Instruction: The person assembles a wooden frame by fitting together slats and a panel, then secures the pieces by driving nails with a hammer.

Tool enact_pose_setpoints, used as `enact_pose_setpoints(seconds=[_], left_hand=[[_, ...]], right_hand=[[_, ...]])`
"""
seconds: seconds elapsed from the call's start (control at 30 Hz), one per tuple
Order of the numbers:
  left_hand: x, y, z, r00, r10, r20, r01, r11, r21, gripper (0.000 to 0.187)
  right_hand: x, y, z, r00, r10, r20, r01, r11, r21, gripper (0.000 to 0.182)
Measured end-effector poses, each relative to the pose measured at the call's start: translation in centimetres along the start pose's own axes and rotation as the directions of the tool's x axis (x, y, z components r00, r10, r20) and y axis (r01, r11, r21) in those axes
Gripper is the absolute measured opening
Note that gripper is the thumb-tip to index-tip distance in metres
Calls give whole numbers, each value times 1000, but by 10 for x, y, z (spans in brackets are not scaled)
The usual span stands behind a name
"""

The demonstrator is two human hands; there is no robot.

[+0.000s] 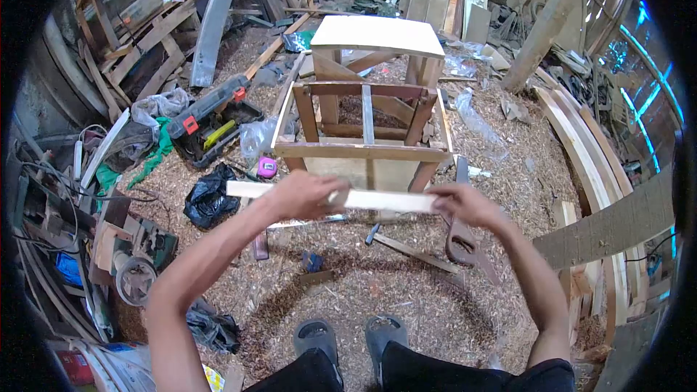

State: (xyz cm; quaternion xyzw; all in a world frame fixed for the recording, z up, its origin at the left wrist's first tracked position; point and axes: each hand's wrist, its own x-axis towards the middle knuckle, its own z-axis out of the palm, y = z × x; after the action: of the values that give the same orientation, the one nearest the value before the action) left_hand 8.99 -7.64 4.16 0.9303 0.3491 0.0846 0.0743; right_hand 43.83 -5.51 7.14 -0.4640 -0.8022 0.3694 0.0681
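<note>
A pale, narrow wooden strip [392, 201] is held level in the air, crossing in front of a wooden frame [363, 151]. My left hand [308, 195] is closed over the strip left of its middle, slightly blurred, and the strip's left end sticks out past the wrist. At the other end, my right hand [468, 205] grips the strip with bent fingers. Below the right hand a handsaw [461, 241] lies on the shavings, beside a hammer [410, 248]. A pink tape measure [267, 168] rests on the floor beyond my left forearm.
An open toolbox [214, 120] and a black plastic bag [210, 194] lie to the left, with a machine with a handwheel [136, 281] nearer. Long planks [588, 152] line the right side, near a wooden post [544, 33]. Wood shavings [348, 290] cover the floor.
</note>
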Motion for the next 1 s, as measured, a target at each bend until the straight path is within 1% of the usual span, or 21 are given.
enact_pose_setpoints(seconds=[0.03, 0.1, 0.17, 0.2, 0.23, 0.27, 0.3, 0.37, 0.43, 0.47, 0.5, 0.6, 0.63, 0.7, 0.73, 0.77, 0.83, 0.87, 0.9, 0.97, 1.0], left_hand=[[4, 0, -21, 992, -121, -25, 119, 990, -70, 38], [5, -25, -40, 954, -163, -253, 125, 979, -162, 36], [1, -36, -75, 920, -204, -335, 176, 978, -113, 38], [1, -51, -80, 914, -220, -341, 209, 976, -69, 37], [3, -66, -84, 908, -234, -349, 241, 970, -23, 37], [5, -74, -86, 897, -254, -363, 262, 965, -29, 36], [8, -95, -81, 896, -235, -377, 250, 968, -8, 35], [12, -93, -87, 889, -325, -322, 382, 915, 132, 35], [11, -104, -79, 880, -330, -342, 402, 901, 164, 36], [10, -112, -73, 870, -336, -361, 423, 886, 192, 36], [8, -117, -66, 869, -336, -363, 423, 885, 194, 36], [2, -131, -51, 847, -357, -395, 458, 867, 199, 37], [2, -134, -50, 846, -360, -395, 461, 864, 200, 37], [1, -139, -43, 781, -450, -432, 555, 818, 152, 33], [3, -143, -40, 763, -446, -468, 552, 826, 114, 32], [4, -148, -39, 762, -452, -464, 557, 823, 113, 32], [7, -154, -37, 781, -446, -437, 545, 828, 129, 32], [8, -156, -36, 802, -435, -409, 528, 837, 146, 31], [9, -154, -36, 800, -442, -406, 533, 834, 144, 31], [9, -150, -40, 798, -482, -361, 542, 836, 83, 32], [8, -151, -38, 783, -483, -392, 554, 828, 87, 30]], right_hand=[[-9, -13, -26, 992, 27, -125, -19, 998, 64, 22], [-10, -11, -72, 975, 146, -166, -115, 976, 184, 25], [0, 16, -98, 934, 148, -324, -39, 947, 318, 25], [9, 25, -102, 930, 153, -335, -42, 948, 316, 25], [19, 36, -105, 894, 211, -396, 15, 868, 496, 26], [26, 49, -104, 854, 283, -435, 85, 751, 655, 26], [36, 60, -103, 851, 289, -440, 83, 751, 655, 26], [60, 75, -95, 848, 330, -416, 152, 600, 785, 25], [81, 81, -89, 806, 373, -460, 172, 596, 784, 24], [91, 84, -87, 786, 395, -475, 187, 581, 792, 21], [97, 83, -86, 786, 393, -477, 189, 581, 791, 21], [118, 78, -79, 731, 422, -536, 186, 633, 751, 16], [123, 77, -79, 734, 419, -534, 187, 632, 752, 16], [131, 74, -79, 719, 402, -566, 166, 692, 703, 16], [131, 70, -81, 713, 386, -585, 149, 732, 665, 16], [135, 71, -80, 717, 387, -580, 146, 730, 668, 16], [143, 76, -82, 697, 360, -621, 85, 817, 570, 18], [144, 79, -81, 699, 358, -618, 73, 825, 560, 18], [146, 82, -80, 705, 358, -612, 69, 824, 562, 18], [150, 90, -78, 677, 389, -625, 81, 804, 589, 13], [149, 90, -78, 700, 367, -612, 98, 799, 593, 15]])
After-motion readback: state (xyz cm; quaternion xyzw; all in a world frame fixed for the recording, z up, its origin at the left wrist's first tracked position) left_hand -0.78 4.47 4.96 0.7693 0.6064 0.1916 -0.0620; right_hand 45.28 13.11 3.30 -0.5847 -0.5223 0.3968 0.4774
